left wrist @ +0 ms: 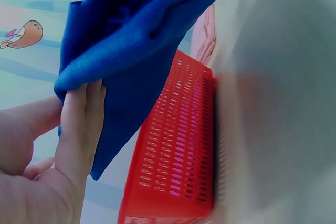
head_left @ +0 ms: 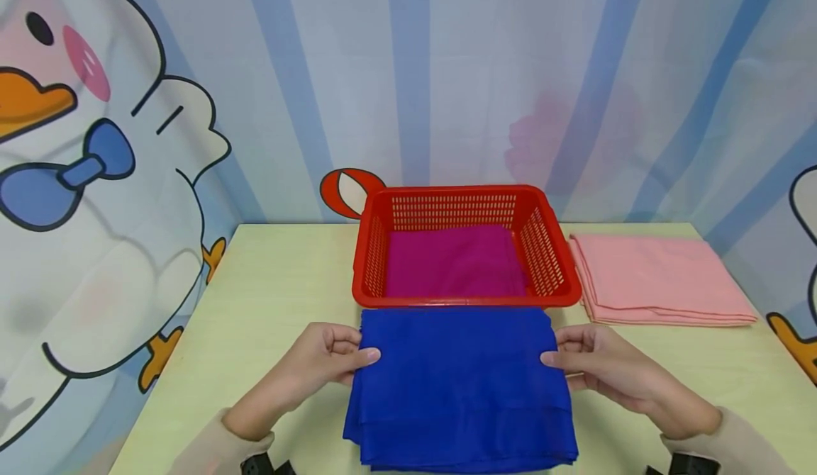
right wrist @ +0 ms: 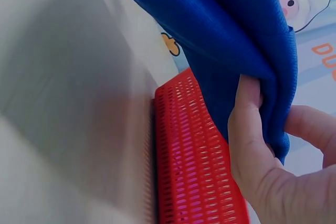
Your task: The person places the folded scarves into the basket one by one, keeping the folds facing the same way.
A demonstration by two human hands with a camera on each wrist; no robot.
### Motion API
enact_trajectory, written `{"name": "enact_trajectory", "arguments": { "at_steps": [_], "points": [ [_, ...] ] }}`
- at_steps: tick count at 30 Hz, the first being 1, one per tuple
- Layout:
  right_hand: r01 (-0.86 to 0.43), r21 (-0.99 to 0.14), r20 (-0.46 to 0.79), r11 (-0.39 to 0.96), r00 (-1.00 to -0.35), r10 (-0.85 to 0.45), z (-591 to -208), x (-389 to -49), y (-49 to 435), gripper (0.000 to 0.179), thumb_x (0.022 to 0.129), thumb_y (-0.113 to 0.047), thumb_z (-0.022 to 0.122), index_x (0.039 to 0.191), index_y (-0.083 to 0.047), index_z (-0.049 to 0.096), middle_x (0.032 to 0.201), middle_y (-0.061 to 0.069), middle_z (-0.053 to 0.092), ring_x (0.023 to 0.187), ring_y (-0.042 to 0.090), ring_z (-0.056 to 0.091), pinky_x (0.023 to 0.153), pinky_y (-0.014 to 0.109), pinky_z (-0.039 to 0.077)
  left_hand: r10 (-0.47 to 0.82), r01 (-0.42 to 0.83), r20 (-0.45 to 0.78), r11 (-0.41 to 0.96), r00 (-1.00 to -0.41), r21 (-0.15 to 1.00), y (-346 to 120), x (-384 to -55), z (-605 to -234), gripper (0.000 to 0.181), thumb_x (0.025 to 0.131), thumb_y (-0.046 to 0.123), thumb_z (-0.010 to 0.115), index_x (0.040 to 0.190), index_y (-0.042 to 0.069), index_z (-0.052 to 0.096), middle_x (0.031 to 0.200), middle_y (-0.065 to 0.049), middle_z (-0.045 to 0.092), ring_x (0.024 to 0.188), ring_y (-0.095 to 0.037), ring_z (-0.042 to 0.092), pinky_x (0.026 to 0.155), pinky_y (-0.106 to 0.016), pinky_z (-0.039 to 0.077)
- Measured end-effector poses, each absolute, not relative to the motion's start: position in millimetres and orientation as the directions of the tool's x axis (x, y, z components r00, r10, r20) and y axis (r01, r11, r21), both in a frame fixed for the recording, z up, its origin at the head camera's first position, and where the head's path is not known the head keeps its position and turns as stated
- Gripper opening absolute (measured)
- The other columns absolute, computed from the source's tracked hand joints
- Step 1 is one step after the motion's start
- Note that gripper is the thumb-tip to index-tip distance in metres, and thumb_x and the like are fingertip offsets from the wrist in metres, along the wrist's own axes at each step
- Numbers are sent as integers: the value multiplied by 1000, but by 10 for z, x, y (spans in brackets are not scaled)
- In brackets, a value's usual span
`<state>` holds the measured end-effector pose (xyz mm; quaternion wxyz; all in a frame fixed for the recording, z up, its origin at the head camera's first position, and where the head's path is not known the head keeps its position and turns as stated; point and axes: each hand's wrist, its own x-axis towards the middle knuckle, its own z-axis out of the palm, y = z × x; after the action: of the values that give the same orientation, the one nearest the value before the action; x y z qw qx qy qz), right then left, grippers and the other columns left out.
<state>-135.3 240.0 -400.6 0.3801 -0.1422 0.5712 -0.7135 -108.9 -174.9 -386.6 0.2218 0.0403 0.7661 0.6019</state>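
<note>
A folded blue cloth [head_left: 462, 390] hangs between both hands, lifted off the table in front of the red basket [head_left: 468, 301]. My left hand [head_left: 332, 354] pinches its left edge, thumb on top and fingers underneath. On the opposite edge, my right hand [head_left: 593, 361] grips it the same way. Both wrist views show the blue cloth [left wrist: 131, 51] sagging in loose layers, with the fingers tucked beneath. Inside the basket lies a folded magenta cloth [head_left: 454, 262], flat on the bottom.
To the right of the basket a folded pink cloth [head_left: 664, 280] lies on the pale yellow table [head_left: 293, 269]. A curtain [head_left: 408, 92] with blue stripes and cartoon ducks stands behind the table and along its sides.
</note>
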Motion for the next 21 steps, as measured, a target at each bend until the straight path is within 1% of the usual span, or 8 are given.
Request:
{"name": "enact_trajectory", "arguments": {
  "at_steps": [4,10,14,17,21],
  "points": [
    [370,-928,-239,-44,-682,-692,-3932,-1389,2394,18,103,-3,51,111,-6,67,103,8,73,98,24,71,88,41,56,326,-194,-277,265,-904,944,-1749,-1130,-3820,33,93,24,72,109,-4,68,94,-14,75,83,-26,74,78,-36,59],
    [338,-940,-221,-42,-700,-679,-3826,-1439,2386,20,103,-3,51,113,-8,68,103,7,73,98,24,71,88,41,56,324,-176,-252,245,-912,953,-1753,-1194,-3749,32,93,22,72,108,-5,68,94,-15,75,84,-26,74,79,-36,59],
    [322,-946,-224,-30,-719,-658,-3777,-1473,2383,16,103,-3,52,104,-10,66,93,3,71,93,22,72,87,40,57,327,-168,-240,233,-914,958,-1759,-1227,-3712,32,93,22,72,108,-5,68,95,-15,75,83,-26,74,80,-36,59],
    [317,-948,-222,-28,-721,-657,-3749,-1496,2382,16,103,-3,52,96,-13,62,81,-1,65,87,19,71,85,39,57,318,-172,-240,228,-917,958,-1758,-1242,-3689,30,94,22,72,106,-5,68,94,-15,75,83,-26,74,81,-36,58],
    [308,-951,-207,-37,-718,-665,-3719,-1521,2378,18,103,-2,52,92,-14,60,76,-3,60,84,17,70,84,38,58,296,-175,-241,233,-924,957,-1754,-1254,-3660,29,93,22,72,106,-4,68,94,-15,75,83,-26,74,81,-36,58]
  ]
}}
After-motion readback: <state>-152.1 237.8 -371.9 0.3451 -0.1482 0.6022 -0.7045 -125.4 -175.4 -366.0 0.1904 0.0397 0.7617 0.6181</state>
